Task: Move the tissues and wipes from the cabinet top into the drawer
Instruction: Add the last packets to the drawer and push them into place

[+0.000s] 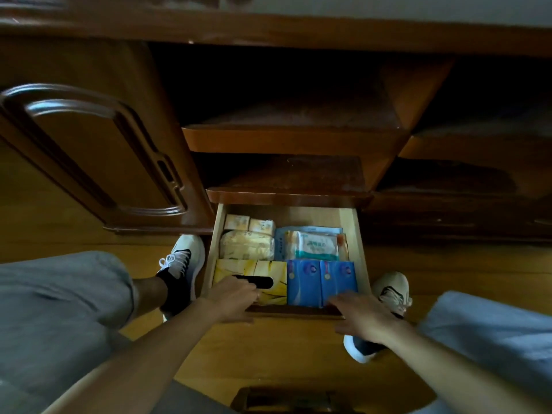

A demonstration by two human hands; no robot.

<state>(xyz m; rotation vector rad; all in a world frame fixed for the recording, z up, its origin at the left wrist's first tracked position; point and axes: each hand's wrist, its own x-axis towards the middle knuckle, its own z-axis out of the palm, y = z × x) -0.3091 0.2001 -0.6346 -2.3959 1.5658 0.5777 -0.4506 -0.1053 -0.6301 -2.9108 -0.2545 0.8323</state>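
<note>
The light wooden drawer point(360, 249) is pulled out at the cabinet's base and packed with tissues and wipes. A yellow tissue box point(270, 270) with a dark slot lies front left, and blue tissue packs point(322, 279) front right. Behind them are a soft yellow tissue pack point(246, 245), two small packs point(249, 224) and a white wipes pack point(316, 245). My left hand point(236, 298) reaches over the drawer front, fingers lying on the yellow box. My right hand point(363, 315) rests flat, fingers spread, on the drawer's front edge by the blue packs.
Two bare wooden shelves point(292, 138) sit above the drawer, and a carved cabinet door point(98, 150) stands to the left. My knees and my shoes point(182, 261) flank the drawer on the wooden floor. A dark low object point(286, 398) lies at the bottom edge.
</note>
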